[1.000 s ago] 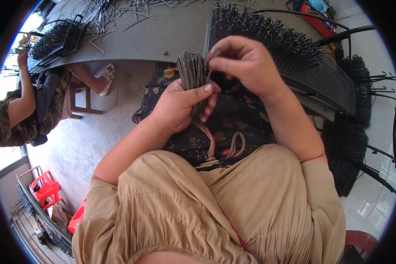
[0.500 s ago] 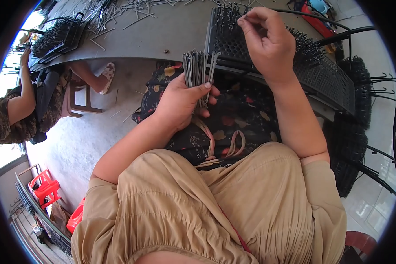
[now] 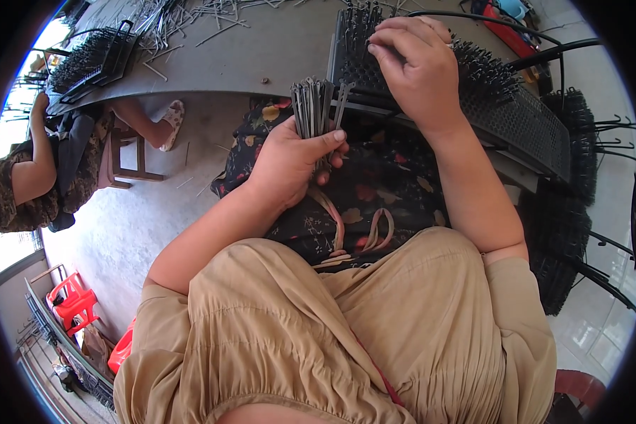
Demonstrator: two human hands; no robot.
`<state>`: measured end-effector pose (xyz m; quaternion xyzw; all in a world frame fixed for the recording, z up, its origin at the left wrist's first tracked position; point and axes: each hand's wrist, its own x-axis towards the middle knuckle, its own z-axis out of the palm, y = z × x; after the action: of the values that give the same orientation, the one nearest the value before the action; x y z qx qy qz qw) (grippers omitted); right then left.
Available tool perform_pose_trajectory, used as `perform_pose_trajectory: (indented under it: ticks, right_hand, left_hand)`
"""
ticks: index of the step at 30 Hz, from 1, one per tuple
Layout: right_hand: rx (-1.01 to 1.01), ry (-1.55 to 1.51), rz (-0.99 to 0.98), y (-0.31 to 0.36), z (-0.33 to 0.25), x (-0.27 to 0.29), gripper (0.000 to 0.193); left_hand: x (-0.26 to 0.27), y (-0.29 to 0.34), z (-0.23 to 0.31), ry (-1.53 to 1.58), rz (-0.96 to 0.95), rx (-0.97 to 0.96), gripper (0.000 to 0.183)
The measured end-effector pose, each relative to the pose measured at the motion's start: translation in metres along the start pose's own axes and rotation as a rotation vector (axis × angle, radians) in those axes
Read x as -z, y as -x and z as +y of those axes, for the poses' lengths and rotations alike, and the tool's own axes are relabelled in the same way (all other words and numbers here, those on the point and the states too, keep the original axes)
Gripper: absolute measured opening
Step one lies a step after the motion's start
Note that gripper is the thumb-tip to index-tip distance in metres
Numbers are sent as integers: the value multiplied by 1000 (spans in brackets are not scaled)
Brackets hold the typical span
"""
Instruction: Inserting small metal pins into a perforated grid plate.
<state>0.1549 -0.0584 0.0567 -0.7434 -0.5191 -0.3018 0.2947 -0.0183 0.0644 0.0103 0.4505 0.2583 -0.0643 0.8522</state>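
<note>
Looped metal rods (image 3: 308, 102) standing bunched in the left hand (image 3: 297, 152)

The left hand is clamping around the lower part of the bundle, its thumb lying across the front and the looped ends sticking up above the fist; on the side toward the right hand (image 3: 420, 74), a few rods are splaying slightly apart from the rest. The right hand is hovering apart from the left, farther out and to its right, with thumb and forefinger tips close to each other; I cannot tell whether they are pinching a rod.

Beneath and around that right hand a perforated black rack (image 3: 544, 138) is sloping down to the right, and dense upright rods with dark tips (image 3: 489, 69) are filling part of it. Past the rack, a black curved bar (image 3: 558, 52) is reaching in from the right.

Under both hands a dark floral cloth (image 3: 381, 187) is covering the lap, with a pinkish tie (image 3: 336, 219) trailing nearer the body. Beyond the left hand, a grey table (image 3: 240, 67) is spreading away, and loose rods (image 3: 159, 21) are lying scattered on its far part. Well to the left hand's left, a co-worker (image 3: 25, 169) is sitting near another filled rack (image 3: 95, 63).
</note>
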Motion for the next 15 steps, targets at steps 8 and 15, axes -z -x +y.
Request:
perform_pose_trajectory:
  ticks: [8, 15]
  right_hand:
    - [-855, -1089, -372, 25, -27, 10, 20]
    - [-892, -1103, -79, 14, -4, 17, 15]
  left_hand:
    - [-2, 5, 4, 76, -50, -5, 11]
    - [-2, 3, 2, -28, -39, -2, 11]
